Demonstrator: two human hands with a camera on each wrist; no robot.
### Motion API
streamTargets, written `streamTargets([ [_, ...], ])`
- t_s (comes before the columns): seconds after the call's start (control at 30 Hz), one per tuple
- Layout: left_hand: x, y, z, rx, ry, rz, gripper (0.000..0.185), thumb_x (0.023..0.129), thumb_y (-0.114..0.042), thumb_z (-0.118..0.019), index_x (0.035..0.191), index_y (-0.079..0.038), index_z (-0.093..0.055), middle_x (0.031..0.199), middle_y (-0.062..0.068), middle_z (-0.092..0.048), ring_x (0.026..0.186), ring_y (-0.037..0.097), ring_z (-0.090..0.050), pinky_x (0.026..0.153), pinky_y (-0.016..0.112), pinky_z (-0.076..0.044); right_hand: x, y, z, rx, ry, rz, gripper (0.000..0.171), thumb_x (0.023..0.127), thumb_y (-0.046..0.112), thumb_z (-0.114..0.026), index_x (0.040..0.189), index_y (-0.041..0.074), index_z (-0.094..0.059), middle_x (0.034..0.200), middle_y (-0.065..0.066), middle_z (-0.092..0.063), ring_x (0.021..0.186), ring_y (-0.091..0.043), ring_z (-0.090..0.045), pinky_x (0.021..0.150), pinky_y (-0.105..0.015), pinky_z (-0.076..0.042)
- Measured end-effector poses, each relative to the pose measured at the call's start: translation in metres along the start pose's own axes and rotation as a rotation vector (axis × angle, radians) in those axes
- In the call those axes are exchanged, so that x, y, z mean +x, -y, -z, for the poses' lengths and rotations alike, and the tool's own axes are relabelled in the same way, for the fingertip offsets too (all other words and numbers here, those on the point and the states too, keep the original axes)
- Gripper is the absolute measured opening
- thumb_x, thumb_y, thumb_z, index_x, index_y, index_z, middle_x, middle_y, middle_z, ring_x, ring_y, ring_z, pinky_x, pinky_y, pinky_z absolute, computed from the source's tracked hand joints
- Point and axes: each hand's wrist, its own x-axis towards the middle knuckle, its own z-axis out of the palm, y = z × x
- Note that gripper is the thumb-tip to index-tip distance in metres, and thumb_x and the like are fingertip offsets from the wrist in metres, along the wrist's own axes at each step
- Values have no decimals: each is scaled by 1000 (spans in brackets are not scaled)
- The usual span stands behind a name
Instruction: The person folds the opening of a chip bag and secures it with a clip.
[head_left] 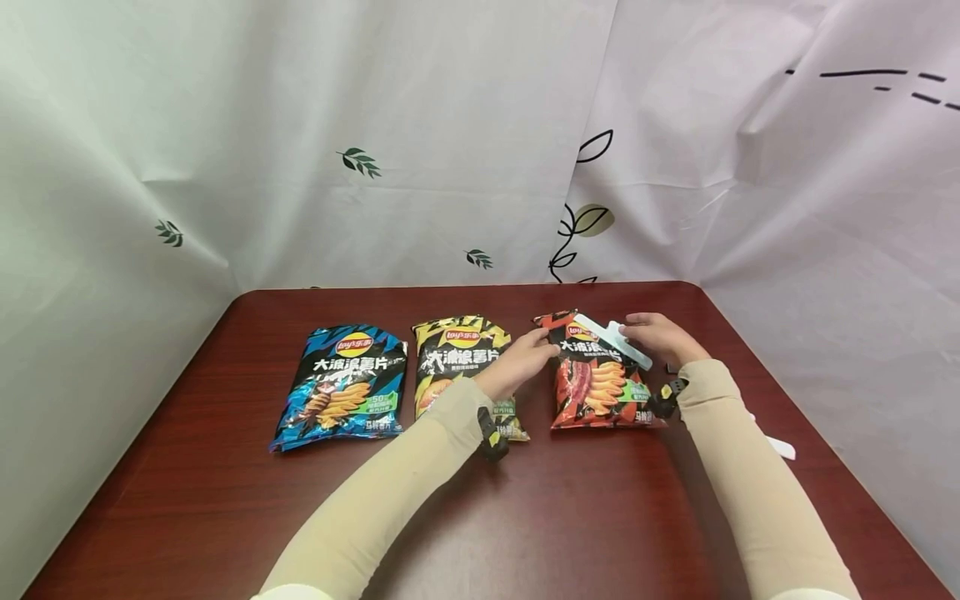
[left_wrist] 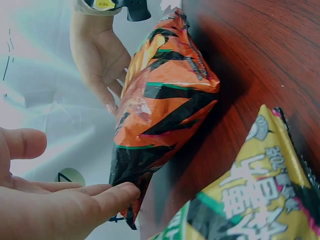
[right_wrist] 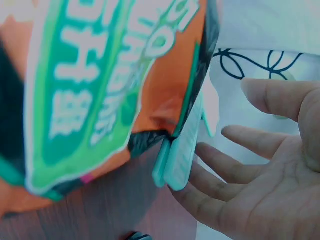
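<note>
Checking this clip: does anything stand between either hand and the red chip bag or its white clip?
Nothing visible does. The left hand is at the left edge of the red chip bag, and the right hand is right beside the white clip. The yellow bag lies off to the left.

At 10 o'clock, the blue bag reads "Lay's 乐事" above "大波浪薯片", with "50" on its green label toward 4 and "马铃薯片" toward 5. The yellow bag at 12 and red bag at 2 bear the same brand, then "大波浪"; much smaller print is illegible.
</note>
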Motion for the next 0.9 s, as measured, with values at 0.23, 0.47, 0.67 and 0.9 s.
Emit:
streamTargets([
  [0.23, -7, -3, 8, -43, -24, -8, 56, 101, -21, -47, 152, -11, -27, 153, 14, -35, 143, 28, -31, 115, 47, -28, -3, 7, -2, 35, -88, -24, 71, 102, 37, -40, 152, -4, -11, 156, -29, -15, 143, -45, -19, 112, -57, -25],
  [0.47, -12, -7, 17, -6, -55, -23, 55, 101, -25, -46, 152, -11, -28, 155, 11, -32, 143, 27, -30, 115, 46, -28, -7, 18, -9, 118, -192, -30, 73, 102, 44, -38, 154, 3, -8, 159, -23, -13, 145, -41, -17, 114, -56, -23],
  [0.67, -19, -8, 33, 77, -72, -58, 58, 101, -29, -45, 153, -13, -25, 155, 11, -32, 143, 25, -32, 114, 44, -30, -11, 30, -16, 225, -275, 4, 75, 100, 46, -39, 154, 3, -10, 160, -20, -11, 146, -39, -14, 116, -54, -19],
  [0.9, -25, -8, 52, 133, -103, -101, 57, 102, -28, -45, 153, -13, -26, 154, 13, -34, 142, 27, -34, 112, 44, -33, -15, 44, -25, 373, -310, 62, 72, 101, 45, -38, 155, 5, -12, 160, -18, -12, 147, -35, -16, 118, -49, -19],
])
